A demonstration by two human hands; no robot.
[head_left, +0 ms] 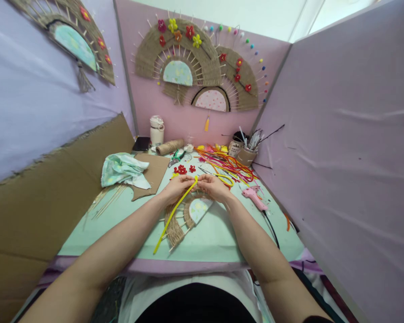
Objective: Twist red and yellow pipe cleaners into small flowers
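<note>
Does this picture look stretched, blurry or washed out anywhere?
In the head view, wide-angle stretch lengthens the forearms toward the bottom corners; light is soft, shadows faint on the mint-green tabletop; the bright patch at top right looks washed out; fingertip detail on the left hand and right hand is soft.

At the frame's centre, one left hand (177, 188), one right hand (215, 187) and one yellow strip (175, 210); lower right of centre, one pink glue gun (256, 197); upper centre-left, one white bottle (157, 133), one twine roll (170, 147).
</note>
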